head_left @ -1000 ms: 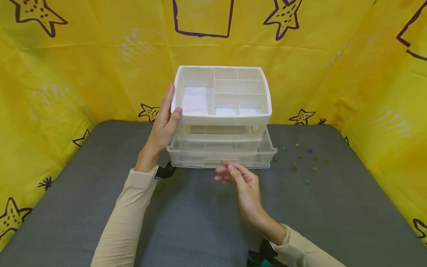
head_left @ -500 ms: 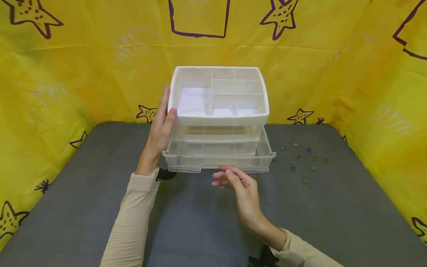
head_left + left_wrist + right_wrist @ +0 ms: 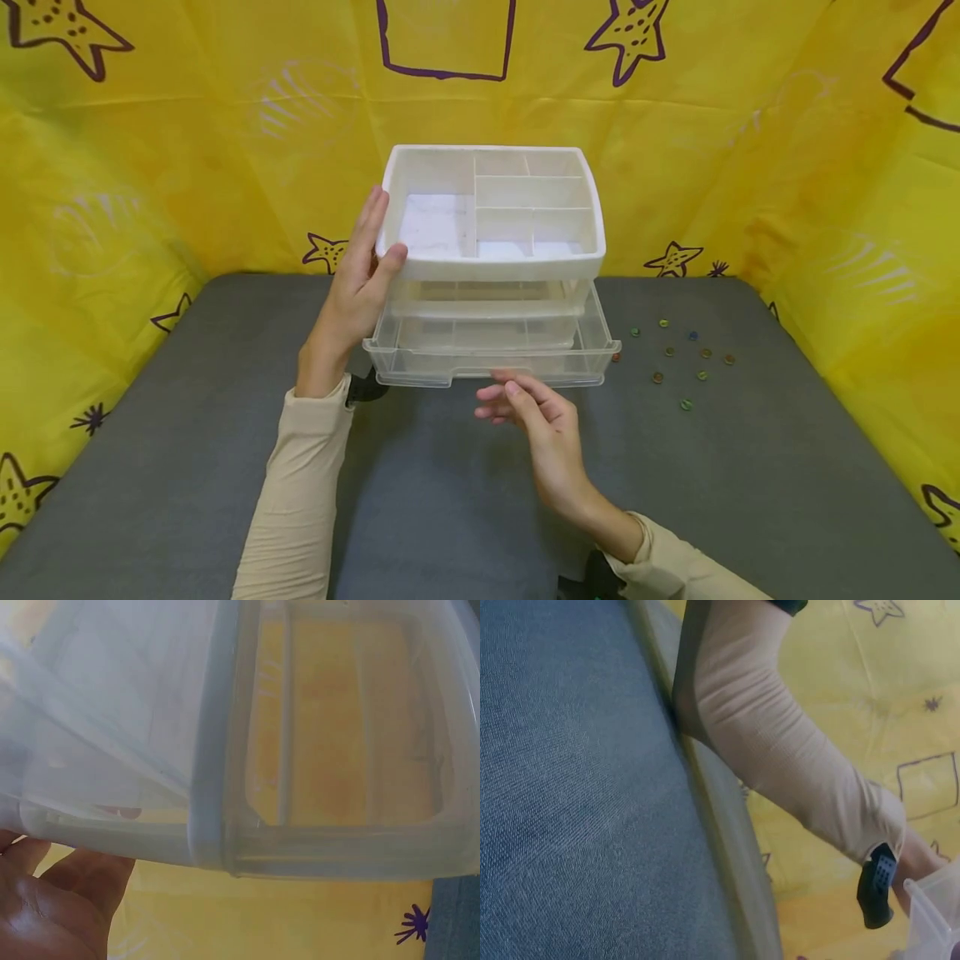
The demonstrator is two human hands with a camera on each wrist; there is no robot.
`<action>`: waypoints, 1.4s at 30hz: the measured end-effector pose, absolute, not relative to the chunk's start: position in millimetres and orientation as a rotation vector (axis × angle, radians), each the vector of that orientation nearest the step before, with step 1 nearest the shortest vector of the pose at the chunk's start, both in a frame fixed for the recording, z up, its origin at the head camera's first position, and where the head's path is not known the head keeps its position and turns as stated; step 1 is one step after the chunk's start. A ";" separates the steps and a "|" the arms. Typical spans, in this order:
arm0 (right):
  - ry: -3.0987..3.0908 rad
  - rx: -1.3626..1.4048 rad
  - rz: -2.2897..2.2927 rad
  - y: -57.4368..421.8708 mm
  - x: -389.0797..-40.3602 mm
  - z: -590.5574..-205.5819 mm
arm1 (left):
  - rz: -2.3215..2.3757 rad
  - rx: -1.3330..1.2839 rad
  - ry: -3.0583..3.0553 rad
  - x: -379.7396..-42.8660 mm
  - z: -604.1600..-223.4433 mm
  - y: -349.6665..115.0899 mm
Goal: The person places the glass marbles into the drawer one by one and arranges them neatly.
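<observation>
A white plastic drawer organizer (image 3: 540,268) stands mid-table in the head view, its top divided into several compartments. From its lower part a clear drawer (image 3: 412,367) sticks out towards me. My left hand (image 3: 352,287) presses the organizer's left side with long straight fingers, its thumb on the front corner. In the left wrist view part of that hand (image 3: 67,900) shows under the see-through plastic side. At the drawer's front cutout, my right hand (image 3: 551,429) has its index fingertip hooked on the lip, the thumb close by and the other fingers loosely bent.
Several small round pieces in green, brown and blue, such as a green piece (image 3: 686,405), lie scattered on the grey table (image 3: 750,483) right of the organizer. A yellow patterned cloth (image 3: 247,167) stands as a wall behind and on both sides.
The clear drawer has slid a little further out towards me with my right hand at its front, then stopped. My left thumb has shifted slightly on the organizer's corner.
</observation>
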State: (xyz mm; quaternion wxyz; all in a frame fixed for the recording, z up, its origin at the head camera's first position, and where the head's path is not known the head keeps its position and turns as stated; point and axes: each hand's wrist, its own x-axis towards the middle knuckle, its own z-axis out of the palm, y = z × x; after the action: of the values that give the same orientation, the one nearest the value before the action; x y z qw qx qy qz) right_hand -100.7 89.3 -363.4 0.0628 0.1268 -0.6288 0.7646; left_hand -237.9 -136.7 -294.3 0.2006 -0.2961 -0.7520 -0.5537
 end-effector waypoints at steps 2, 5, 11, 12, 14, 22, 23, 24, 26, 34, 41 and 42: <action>-1.896 0.391 2.304 89.6 -101.3 -363.1 | -1.601 -0.838 -2.073 -239.0 -294.4 -135.7; -1.895 0.400 2.299 90.2 -101.8 -362.9 | -1.619 -0.849 -2.042 -239.7 -294.7 -134.9; -1.906 0.398 2.305 91.4 -101.7 -363.3 | -1.673 -0.836 -2.023 -238.2 -294.4 -133.7; -1.906 0.396 2.305 91.6 -101.6 -363.5 | -1.688 -0.830 -2.027 -237.5 -294.1 -133.4; -1.908 0.396 2.298 92.4 -101.2 -364.3 | -1.716 -0.816 -2.034 -236.5 -293.9 -132.7; -1.898 0.405 2.272 93.1 -98.0 -367.0 | -1.773 -0.760 -2.050 -232.8 -291.9 -133.3; -1.897 0.404 2.269 92.9 -97.7 -366.9 | -1.781 -0.765 -2.040 -232.9 -291.8 -133.3; -1.897 0.406 2.264 92.7 -97.5 -366.9 | -1.788 -0.772 -2.030 -233.2 -291.8 -133.2; -1.896 0.409 2.257 92.1 -96.9 -367.0 | -1.802 -0.780 -2.014 -233.4 -291.8 -133.1; -1.922 0.388 2.237 91.1 -96.0 -367.9 | -1.796 -0.785 -2.007 -232.3 -291.6 -132.8; -1.908 0.456 2.266 94.2 -100.4 -369.4 | -1.781 -0.798 -1.998 -234.3 -293.2 -133.0; -1.906 0.474 2.273 94.8 -101.3 -369.5 | -1.778 -0.800 -1.999 -234.5 -293.5 -133.1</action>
State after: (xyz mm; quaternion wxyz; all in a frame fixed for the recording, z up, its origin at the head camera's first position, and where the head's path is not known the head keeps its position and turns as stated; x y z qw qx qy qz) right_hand -101.3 94.8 -369.5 0.0687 0.1574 -0.6331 0.7547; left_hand -234.5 -133.1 -293.5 0.1738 -0.2820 -0.7049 -0.6272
